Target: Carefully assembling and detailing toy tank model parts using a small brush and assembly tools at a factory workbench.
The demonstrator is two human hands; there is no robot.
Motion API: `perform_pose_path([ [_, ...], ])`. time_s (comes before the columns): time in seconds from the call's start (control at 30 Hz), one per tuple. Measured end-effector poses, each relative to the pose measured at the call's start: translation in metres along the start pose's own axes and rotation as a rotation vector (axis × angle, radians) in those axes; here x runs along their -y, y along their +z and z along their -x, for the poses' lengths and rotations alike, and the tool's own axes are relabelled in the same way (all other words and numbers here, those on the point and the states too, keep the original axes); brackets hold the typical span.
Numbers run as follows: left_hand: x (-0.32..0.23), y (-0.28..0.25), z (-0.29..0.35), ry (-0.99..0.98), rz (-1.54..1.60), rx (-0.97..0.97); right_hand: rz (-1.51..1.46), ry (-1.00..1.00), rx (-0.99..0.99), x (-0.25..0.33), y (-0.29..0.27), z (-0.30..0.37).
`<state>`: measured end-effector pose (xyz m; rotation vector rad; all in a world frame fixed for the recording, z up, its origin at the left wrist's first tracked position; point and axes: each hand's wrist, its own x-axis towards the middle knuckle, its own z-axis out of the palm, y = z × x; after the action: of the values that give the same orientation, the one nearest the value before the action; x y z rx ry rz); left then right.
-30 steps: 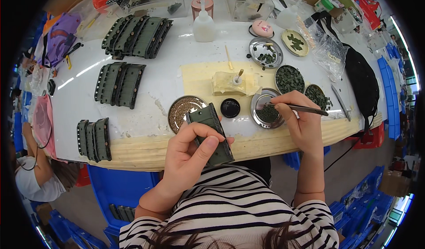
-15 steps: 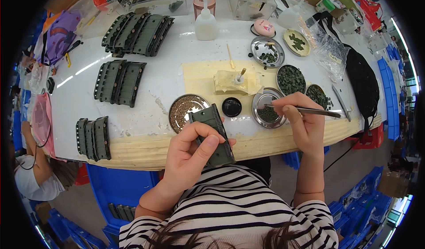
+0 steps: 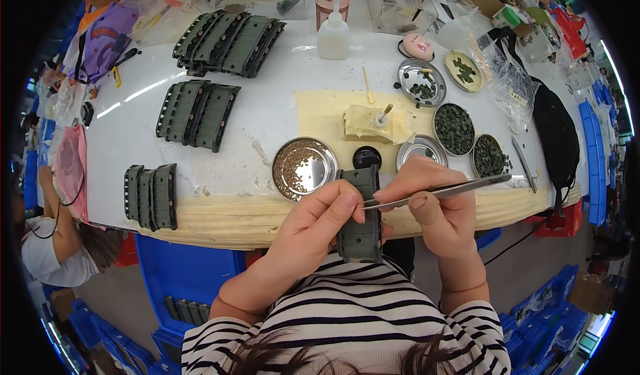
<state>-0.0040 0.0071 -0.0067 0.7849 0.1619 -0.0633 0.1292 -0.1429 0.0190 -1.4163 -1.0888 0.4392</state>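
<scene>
My left hand (image 3: 320, 228) grips a dark green ridged plastic part (image 3: 361, 240) by its left side, in front of my body. In my right hand (image 3: 437, 205) is a pair of metal tweezers (image 3: 460, 187), pinched between thumb and fingers. Their tips reach the green part beside my left thumb; whether they hold a small piece I cannot make out. Just beyond my hands stand a metal dish of tan bits (image 3: 293, 168), a small black pot (image 3: 367, 156) and a metal dish (image 3: 415, 147) partly covered by my right hand.
Stacks of similar green parts (image 3: 230, 45) line the table's left side. Round tins of dark green pieces (image 3: 455, 128) stand at the right, near spare tweezers (image 3: 525, 165). A white squeeze bottle (image 3: 333, 36) and a tape-wrapped block (image 3: 370, 125) stand farther back. A blue bin (image 3: 177, 268) sits below.
My right hand has brought the tweezers from the metal dish leftward to the green part. My left hand has shifted right and turned the part more upright.
</scene>
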Motion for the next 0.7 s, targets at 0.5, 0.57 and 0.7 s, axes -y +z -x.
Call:
perform_pose_path([
  [0.5,0.005,0.0,-0.001,0.142,-0.106,-0.152,0.618,-0.489,0.026,0.012,0.024,0.01],
  [0.57,0.005,0.0,-0.001,0.147,-0.121,-0.152,0.611,-0.48,0.033,0.014,0.025,0.008],
  [0.7,0.006,0.0,-0.001,0.167,-0.152,-0.169,0.608,-0.498,0.028,0.011,0.025,0.008],
])
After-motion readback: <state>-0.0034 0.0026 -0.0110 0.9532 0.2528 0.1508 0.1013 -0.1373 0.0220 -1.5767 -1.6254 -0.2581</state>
